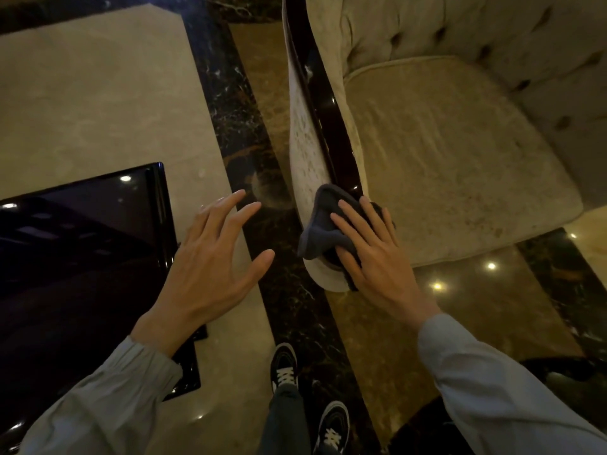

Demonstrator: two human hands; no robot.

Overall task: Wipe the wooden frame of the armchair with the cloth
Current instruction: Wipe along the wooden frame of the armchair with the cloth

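The glossy dark wooden frame (323, 103) runs lengthwise away from you. Your right hand (371, 247) presses the crumpled grey cloth (323, 224) on its near end with straight fingers; your left hand (213, 257), beside it, is spread and holds nothing.

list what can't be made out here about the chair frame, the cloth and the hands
Head view only:
- Wooden frame: its near end is covered by the cloth and the right hand; its far end is cut off by the top edge.
- Cloth: the underside, and any dirt on it, is hidden.
- Armchair: right side and back are cut off by the picture edges.
- Left hand: open, but whether it touches anything cannot be told.
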